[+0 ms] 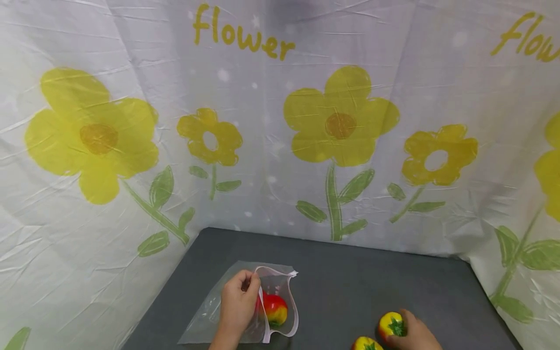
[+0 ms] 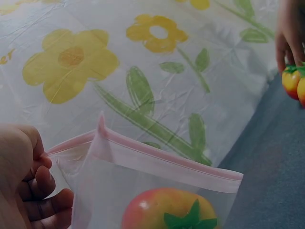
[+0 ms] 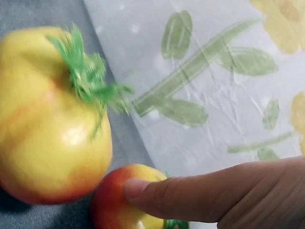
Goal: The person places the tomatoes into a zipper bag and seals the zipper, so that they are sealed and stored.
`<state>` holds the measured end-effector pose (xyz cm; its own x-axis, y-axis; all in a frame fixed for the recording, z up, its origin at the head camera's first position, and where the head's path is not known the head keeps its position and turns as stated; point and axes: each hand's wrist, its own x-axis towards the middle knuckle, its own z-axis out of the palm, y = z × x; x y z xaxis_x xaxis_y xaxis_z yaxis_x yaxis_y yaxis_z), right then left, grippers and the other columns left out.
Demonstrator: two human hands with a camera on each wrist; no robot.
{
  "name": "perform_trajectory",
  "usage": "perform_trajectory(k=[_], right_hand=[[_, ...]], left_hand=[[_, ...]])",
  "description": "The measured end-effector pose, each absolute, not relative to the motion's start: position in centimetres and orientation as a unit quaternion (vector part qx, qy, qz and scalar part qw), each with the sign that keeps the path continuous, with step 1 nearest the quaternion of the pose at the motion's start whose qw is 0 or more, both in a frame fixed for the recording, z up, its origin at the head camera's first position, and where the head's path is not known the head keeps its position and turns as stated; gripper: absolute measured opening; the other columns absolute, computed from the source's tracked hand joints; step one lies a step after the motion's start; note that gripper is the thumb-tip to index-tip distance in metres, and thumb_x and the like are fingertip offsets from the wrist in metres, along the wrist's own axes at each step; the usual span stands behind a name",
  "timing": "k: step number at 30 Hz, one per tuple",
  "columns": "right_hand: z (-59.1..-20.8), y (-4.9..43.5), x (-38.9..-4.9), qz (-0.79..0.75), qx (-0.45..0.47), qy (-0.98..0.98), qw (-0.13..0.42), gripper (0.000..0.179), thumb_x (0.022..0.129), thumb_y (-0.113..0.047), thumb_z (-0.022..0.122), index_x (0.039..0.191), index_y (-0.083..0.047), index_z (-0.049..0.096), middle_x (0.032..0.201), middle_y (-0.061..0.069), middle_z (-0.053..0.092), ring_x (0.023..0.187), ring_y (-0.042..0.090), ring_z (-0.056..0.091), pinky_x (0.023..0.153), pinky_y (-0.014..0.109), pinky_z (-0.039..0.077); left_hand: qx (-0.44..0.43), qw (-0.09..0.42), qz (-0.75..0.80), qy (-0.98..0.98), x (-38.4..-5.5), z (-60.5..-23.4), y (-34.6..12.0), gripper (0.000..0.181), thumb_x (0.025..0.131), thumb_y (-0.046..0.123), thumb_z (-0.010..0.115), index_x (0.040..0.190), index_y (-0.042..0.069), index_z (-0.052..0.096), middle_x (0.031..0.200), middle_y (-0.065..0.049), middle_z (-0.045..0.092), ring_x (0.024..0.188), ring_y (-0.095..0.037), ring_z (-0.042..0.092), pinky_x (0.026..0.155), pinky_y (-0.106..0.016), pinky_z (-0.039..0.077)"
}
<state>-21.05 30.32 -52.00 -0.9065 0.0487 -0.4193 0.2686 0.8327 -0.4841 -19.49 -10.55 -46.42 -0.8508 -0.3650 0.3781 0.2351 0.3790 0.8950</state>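
My left hand pinches the opening edge of a clear zip bag with a pale pink zipper strip. The bag's mouth gapes towards the right. Inside it sits a red and yellow toy tomato, its green leafy top showing in the left wrist view. To the right, my right hand grips a second toy tomato, with the thumb pressed on its side in the right wrist view. A third toy tomato lies close beside it, partly cut off by the head view's lower edge.
A dark grey table carries everything. White cloth printed with yellow flowers and the word "flower" hangs behind the table and along both sides.
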Motion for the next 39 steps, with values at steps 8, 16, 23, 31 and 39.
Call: perform_trajectory(k=[8, 16, 23, 31, 39], right_hand=[[-57.9, 33.8, -23.4, -0.280, 0.077, 0.936, 0.198, 0.101, 0.075, -0.060, 0.083, 0.142, 0.007, 0.049, 0.112, 0.025, 0.065, 0.097, 0.035, 0.064, 0.082, 0.054, 0.051], [-52.9, 30.9, -21.3, -0.327, 0.094, 0.926, 0.161, 0.092, 0.082, -0.042, 0.084, 0.131, 0.020, 0.035, 0.106, 0.027, 0.060, 0.091, 0.036, 0.063, 0.079, 0.051, 0.052], [-49.0, 26.3, -20.2, -0.421, 0.039, 0.901, 0.095, 0.075, 0.083, -0.027, 0.084, 0.137, 0.009, 0.045, 0.114, 0.024, 0.059, 0.086, 0.029, 0.067, 0.072, 0.046, 0.056], [-46.9, 20.8, -18.9, -0.496, -0.119, 0.854, 0.106, 0.064, 0.090, -0.013, 0.073, 0.148, 0.000, 0.048, 0.123, 0.021, 0.052, 0.095, 0.026, 0.061, 0.075, 0.036, 0.056], [-46.4, 15.6, -18.6, -0.510, -0.163, 0.827, 0.169, 0.055, 0.085, -0.014, 0.075, 0.133, 0.002, 0.054, 0.121, 0.012, 0.060, 0.090, 0.024, 0.059, 0.083, 0.042, 0.056]], left_hand=[[0.042, 0.265, -0.555, -0.787, -19.5, -46.4, -10.5, 0.023, 0.091, 0.002, 0.068, 0.071, 0.012, 0.065, 0.064, 0.004, 0.052, 0.059, -0.011, 0.048, 0.053, -0.023, 0.044], [0.031, 0.276, -0.546, -0.791, -19.6, -46.4, -10.5, 0.022, 0.091, 0.002, 0.068, 0.070, 0.012, 0.065, 0.064, 0.005, 0.052, 0.060, -0.009, 0.048, 0.056, -0.024, 0.043], [0.033, 0.277, -0.542, -0.793, -19.5, -46.4, -10.6, 0.022, 0.091, 0.004, 0.069, 0.071, 0.013, 0.066, 0.065, 0.006, 0.055, 0.061, -0.009, 0.049, 0.057, -0.024, 0.045], [0.036, 0.272, -0.544, -0.793, -19.6, -46.3, -10.6, 0.021, 0.091, 0.004, 0.068, 0.072, 0.012, 0.066, 0.067, 0.005, 0.056, 0.063, -0.010, 0.051, 0.058, -0.024, 0.046], [0.030, 0.270, -0.546, -0.792, -19.6, -46.5, -10.6, 0.022, 0.091, 0.003, 0.068, 0.071, 0.012, 0.065, 0.066, 0.005, 0.054, 0.061, -0.010, 0.049, 0.057, -0.024, 0.046]])
